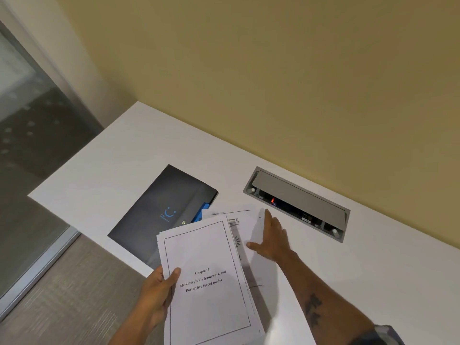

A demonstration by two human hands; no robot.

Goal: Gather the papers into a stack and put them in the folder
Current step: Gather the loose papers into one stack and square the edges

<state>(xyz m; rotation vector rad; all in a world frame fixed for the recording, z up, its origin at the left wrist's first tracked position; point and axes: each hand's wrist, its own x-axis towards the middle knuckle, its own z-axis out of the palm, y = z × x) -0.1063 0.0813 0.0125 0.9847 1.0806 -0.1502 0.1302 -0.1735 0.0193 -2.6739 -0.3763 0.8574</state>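
Observation:
My left hand (pixel 156 292) grips a stack of white printed papers (pixel 206 275) by its left edge, thumb on the top sheet titled "Chapter 3". The stack is held above the table's front edge. My right hand (pixel 271 239) lies flat, fingers spread, on a loose white sheet (pixel 251 227) that rests on the table beside and partly under the stack. A dark folder (pixel 159 212) with a blue logo and a snap button lies closed to the left, with a blue tab showing at its right edge. The stack covers the folder's lower right corner.
A white table (pixel 112 175) stands against a yellow wall. A grey recessed power socket box (pixel 298 202) with its lid raised sits in the table just beyond my right hand. The table's left edge drops to the floor by a glass partition (pixel 27 135).

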